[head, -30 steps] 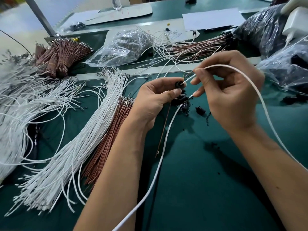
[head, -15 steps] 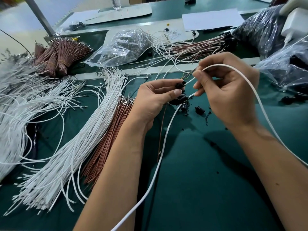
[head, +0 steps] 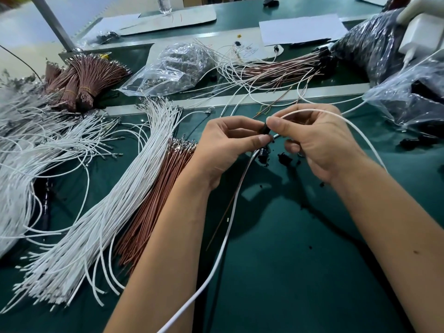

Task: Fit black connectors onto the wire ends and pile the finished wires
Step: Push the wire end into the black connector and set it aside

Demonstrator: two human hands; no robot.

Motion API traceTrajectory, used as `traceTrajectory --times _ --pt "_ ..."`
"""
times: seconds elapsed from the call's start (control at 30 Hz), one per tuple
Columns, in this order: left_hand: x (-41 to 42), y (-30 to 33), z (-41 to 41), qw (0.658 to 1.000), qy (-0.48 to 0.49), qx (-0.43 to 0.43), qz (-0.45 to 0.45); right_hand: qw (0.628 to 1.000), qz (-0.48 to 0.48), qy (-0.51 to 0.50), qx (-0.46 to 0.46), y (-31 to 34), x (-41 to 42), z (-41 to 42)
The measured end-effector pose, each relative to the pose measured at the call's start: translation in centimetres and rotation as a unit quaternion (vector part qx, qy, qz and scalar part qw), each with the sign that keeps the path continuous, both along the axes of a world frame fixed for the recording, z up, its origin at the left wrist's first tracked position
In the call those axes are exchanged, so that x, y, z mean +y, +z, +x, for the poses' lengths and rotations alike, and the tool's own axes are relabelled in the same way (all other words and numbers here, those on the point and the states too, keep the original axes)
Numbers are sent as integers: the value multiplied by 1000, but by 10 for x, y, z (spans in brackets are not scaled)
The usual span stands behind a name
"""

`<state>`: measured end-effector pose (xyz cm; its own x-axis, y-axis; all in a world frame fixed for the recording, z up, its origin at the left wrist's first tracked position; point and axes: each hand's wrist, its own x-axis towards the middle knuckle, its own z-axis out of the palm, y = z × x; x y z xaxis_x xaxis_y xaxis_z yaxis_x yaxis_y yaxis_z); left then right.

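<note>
Since a second ago the right hand has closed in until its fingertips meet the connector pinched by the left hand above the table; wire insertion judged under way.

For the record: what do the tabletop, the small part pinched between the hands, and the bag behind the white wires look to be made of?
Tabletop: dark green mat, probably rubber or vinyl; smooth, with soft glare patches.
Black connector, pinched between left hand and right hand: looks like moulded plastic, dull black, though it is small and partly covered.
Clear bag: thin plastic film, crinkled and glossy, contents showing through.
</note>
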<state>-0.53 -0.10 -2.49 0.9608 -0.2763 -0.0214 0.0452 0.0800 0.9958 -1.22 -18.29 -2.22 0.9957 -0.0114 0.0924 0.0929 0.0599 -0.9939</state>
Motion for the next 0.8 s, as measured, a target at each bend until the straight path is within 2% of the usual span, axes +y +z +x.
traceTrajectory --times 0.1,0.2,0.27,0.47,0.7,0.8 --pt "1 2 -1 998 -25 42 -44 999 15 5 38 2 -2 1" --pt "2 3 -1 998 -37 44 -18 1000 0 21 20 0 -2 1" --pt "0 4 -2 997 -40 52 -34 1000 6 18 11 -1 1 0" --pt "-4 7 3 971 47 91 -216 996 -88 12 -19 -4 11 -3" --pt "-11 6 3 968 71 130 -204 989 -126 39 -72 -1 11 -7" --pt "-9 7 4 959 91 139 -229 979 -148 133 -47 3 4 -8"
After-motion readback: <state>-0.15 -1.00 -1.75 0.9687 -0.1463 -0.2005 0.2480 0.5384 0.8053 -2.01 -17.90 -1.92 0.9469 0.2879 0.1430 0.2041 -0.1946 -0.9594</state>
